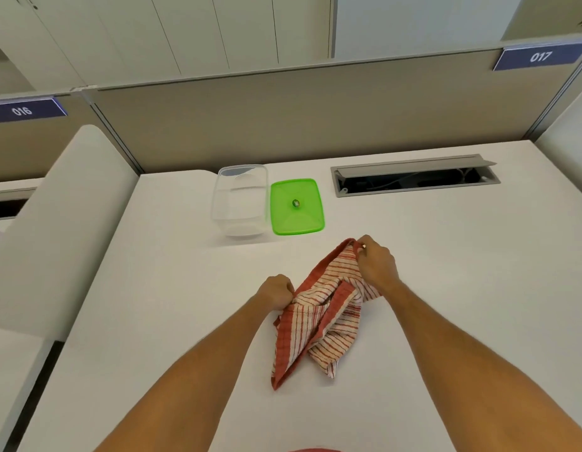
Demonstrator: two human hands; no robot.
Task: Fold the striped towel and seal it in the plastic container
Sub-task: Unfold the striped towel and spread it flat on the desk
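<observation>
A red-and-white striped towel lies crumpled on the white desk, partly lifted. My left hand grips its left edge in a closed fist. My right hand pinches the far red-bordered corner, held higher and further back. Behind the towel stands a clear plastic container, uncovered and with nothing inside. Its green lid lies flat on the desk just to the container's right, with a small knob in its middle.
A grey cable hatch is set open into the desk at the back right. A beige partition closes the desk's far side. A white divider bounds the left side.
</observation>
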